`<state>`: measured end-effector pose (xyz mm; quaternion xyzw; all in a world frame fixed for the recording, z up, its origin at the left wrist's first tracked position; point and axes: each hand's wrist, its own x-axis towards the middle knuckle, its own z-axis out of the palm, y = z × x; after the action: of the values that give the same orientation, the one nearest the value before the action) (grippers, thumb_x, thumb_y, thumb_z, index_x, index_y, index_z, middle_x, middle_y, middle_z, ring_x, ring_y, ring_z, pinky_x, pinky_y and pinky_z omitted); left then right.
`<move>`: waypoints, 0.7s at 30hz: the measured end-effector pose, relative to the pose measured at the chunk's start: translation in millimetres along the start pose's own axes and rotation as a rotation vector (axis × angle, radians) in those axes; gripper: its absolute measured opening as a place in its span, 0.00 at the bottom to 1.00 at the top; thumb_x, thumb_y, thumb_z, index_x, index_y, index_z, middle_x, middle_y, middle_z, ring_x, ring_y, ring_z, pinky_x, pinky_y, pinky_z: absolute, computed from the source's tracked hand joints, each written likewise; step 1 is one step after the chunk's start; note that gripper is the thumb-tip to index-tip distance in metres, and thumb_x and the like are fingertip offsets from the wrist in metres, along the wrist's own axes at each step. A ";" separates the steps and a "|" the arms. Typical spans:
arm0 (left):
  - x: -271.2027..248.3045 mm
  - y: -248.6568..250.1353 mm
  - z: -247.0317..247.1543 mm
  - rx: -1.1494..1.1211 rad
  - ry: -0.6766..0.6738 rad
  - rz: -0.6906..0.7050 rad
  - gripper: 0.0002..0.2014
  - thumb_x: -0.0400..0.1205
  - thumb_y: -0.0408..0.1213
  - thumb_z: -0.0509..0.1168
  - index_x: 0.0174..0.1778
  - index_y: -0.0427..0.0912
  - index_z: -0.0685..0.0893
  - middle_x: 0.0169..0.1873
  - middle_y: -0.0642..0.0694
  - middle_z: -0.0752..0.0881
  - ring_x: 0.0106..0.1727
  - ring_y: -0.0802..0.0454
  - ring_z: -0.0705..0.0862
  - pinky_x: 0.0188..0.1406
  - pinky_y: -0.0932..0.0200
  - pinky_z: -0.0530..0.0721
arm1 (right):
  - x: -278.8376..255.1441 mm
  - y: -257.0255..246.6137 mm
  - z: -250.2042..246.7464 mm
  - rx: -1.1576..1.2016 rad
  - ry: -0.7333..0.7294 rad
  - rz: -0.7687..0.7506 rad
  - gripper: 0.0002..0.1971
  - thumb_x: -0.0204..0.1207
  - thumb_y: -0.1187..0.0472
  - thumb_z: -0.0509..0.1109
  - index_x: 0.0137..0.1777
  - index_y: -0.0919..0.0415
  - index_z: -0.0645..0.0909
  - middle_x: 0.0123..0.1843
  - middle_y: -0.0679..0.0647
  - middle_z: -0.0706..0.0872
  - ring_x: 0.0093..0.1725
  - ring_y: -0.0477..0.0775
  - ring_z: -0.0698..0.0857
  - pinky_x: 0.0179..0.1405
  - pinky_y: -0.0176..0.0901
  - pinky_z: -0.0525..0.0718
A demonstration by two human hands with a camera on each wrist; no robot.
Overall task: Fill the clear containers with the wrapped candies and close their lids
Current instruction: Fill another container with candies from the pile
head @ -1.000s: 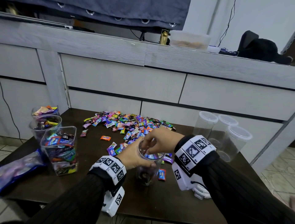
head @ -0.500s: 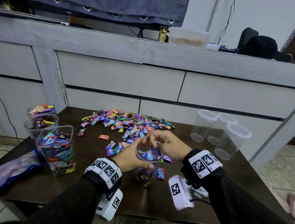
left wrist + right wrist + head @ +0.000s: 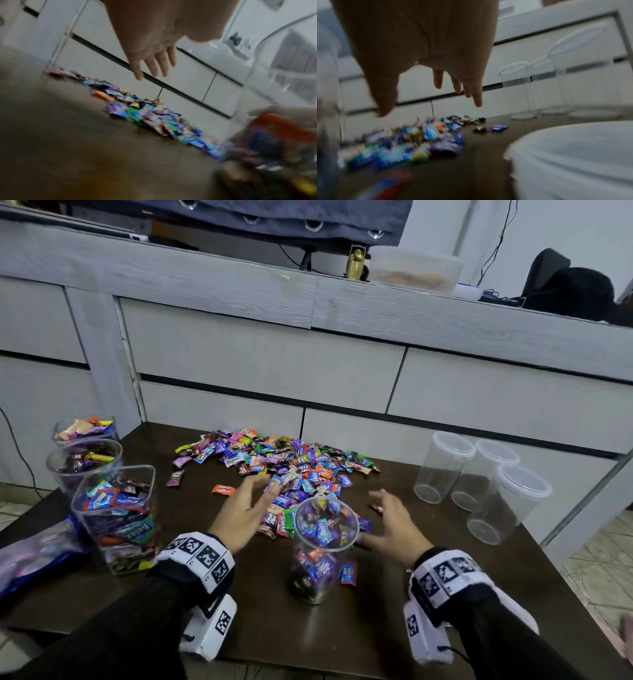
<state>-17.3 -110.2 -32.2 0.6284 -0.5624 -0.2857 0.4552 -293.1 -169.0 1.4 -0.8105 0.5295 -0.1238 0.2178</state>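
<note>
A clear round container (image 3: 322,549), full of wrapped candies and without a lid, stands on the dark table (image 3: 267,635) between my hands. My left hand (image 3: 246,508) is open, fingers spread, just left of it with fingertips over the near edge of the candy pile (image 3: 284,470). My right hand (image 3: 390,525) is open to the container's right, holding nothing. In the left wrist view the left hand (image 3: 154,63) hovers above the candies (image 3: 154,117), and the container (image 3: 278,121) is at right. In the right wrist view the right hand (image 3: 436,75) hangs spread over the blurred candies (image 3: 412,143).
Three empty clear containers with white lids (image 3: 479,484) stand at the table's right back. Three candy-filled open containers (image 3: 113,508) line the left edge beside a candy bag (image 3: 30,556). A white cabinet (image 3: 308,364) rises behind the table. A white lid (image 3: 573,159) lies near my right wrist.
My left hand has let go of the container and both hands have opened and moved apart toward the pile. The right hand has come out of the container's mouth.
</note>
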 end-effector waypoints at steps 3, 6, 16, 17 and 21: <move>11.9 -19.8 -4.2 0.636 -0.067 -0.225 0.48 0.76 0.72 0.52 0.85 0.42 0.56 0.85 0.41 0.57 0.86 0.45 0.53 0.82 0.40 0.57 | 3.7 20.9 37.3 -0.240 -0.223 0.125 0.68 0.56 0.37 0.82 0.84 0.55 0.36 0.85 0.53 0.34 0.84 0.58 0.38 0.80 0.63 0.49; 23.5 -36.3 2.9 0.930 -0.268 -0.392 0.58 0.71 0.79 0.54 0.86 0.44 0.40 0.86 0.41 0.39 0.86 0.43 0.38 0.82 0.36 0.45 | 20.4 35.4 55.2 -0.285 -0.283 0.160 0.74 0.51 0.31 0.80 0.82 0.55 0.29 0.84 0.50 0.31 0.84 0.53 0.34 0.80 0.63 0.44; 57.4 -68.8 47.0 0.978 -0.426 -0.209 0.61 0.71 0.77 0.58 0.82 0.46 0.26 0.82 0.42 0.27 0.84 0.43 0.30 0.81 0.37 0.37 | 83.0 12.0 67.3 -0.234 -0.295 0.085 0.64 0.65 0.33 0.73 0.82 0.56 0.28 0.84 0.50 0.31 0.84 0.52 0.36 0.80 0.65 0.40; 63.9 -67.1 50.3 0.958 -0.444 -0.182 0.62 0.71 0.77 0.58 0.81 0.46 0.25 0.82 0.43 0.25 0.84 0.44 0.29 0.81 0.37 0.36 | 89.1 5.6 66.2 -0.209 -0.304 0.049 0.65 0.64 0.33 0.74 0.82 0.56 0.28 0.84 0.50 0.31 0.84 0.53 0.36 0.80 0.64 0.40; 85.2 -60.3 53.5 0.958 -0.485 -0.102 0.60 0.73 0.72 0.62 0.81 0.49 0.24 0.81 0.45 0.23 0.84 0.44 0.29 0.81 0.35 0.37 | 115.5 -13.3 70.7 -0.219 -0.283 -0.035 0.59 0.70 0.39 0.73 0.83 0.55 0.30 0.85 0.51 0.33 0.84 0.56 0.39 0.80 0.64 0.45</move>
<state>-19.6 -208.9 -95.6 0.7083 -0.6873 -0.1557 -0.0398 -204.7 -254.1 -57.4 -0.8479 0.4896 0.0462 0.1981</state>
